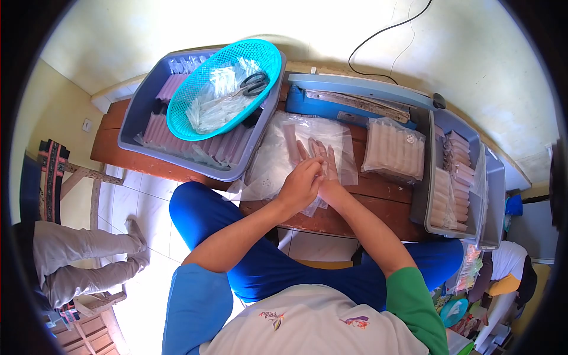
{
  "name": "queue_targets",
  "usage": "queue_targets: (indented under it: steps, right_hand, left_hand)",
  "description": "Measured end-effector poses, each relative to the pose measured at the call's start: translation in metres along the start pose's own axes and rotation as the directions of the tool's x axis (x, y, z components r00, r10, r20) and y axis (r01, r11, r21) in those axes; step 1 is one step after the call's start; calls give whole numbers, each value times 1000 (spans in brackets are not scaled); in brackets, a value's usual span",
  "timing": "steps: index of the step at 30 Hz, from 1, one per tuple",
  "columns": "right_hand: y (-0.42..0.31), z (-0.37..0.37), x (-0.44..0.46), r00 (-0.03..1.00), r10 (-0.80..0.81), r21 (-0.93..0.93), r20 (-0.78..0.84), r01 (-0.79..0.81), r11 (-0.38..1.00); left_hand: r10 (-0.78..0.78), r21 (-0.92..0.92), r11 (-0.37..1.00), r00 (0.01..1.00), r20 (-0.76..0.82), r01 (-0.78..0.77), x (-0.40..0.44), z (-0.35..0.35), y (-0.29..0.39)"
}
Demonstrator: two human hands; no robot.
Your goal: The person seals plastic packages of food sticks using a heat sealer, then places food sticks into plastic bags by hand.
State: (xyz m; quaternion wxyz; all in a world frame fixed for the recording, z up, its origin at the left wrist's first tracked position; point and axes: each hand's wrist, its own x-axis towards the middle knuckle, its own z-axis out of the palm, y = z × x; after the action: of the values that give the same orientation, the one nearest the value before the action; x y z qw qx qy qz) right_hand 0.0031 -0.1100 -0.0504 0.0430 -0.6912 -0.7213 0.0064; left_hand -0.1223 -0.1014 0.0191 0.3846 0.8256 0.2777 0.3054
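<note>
My left hand (302, 183) is closed, its fingertips pinched against my right hand near the wrist, seemingly on the edge of a clear plastic bag (312, 207). Fingers stretched out, my right hand (326, 163) lies flat over the plastic and looks partly covered by it; I cannot tell whether it is inside the bag. Just left of the right fingers lies a pinkish-brown stick-shaped pack (291, 139). Under both hands, clear plastic sheets (269, 157) spread over the brown wooden table (378, 204).
At left, a grey tub (222, 173) of pink packs carries a turquoise basket (173, 112) with plastic wrappers and scissors (253, 84). A blue sealer-like device (355, 94) stands behind a bagged bundle (393, 151). Grey tubs (421, 177) stand right. Other people (83, 251) are at both sides.
</note>
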Motion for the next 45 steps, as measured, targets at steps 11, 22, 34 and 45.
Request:
queue_targets:
  steps: [11,22,34,45]
  right_hand:
    - [14,-15,-24,984,79,156,-158,-54,986]
    - [36,-3,-36,974,69,191,-214,-27,981]
    - [34,-9,-40,985,67,243,-160,-27,970]
    - [27,-12,-36,995,88,164,-50,-79,983]
  left_hand:
    - [25,-29,999,999,36,-24,-1,5,6]
    - [101,-21,995,994,29,-100,-1,13,4]
    - [207,122,970,977,50,-211,2,11,10]
    - [152,-28,988,986,75,-150,-2,13,9]
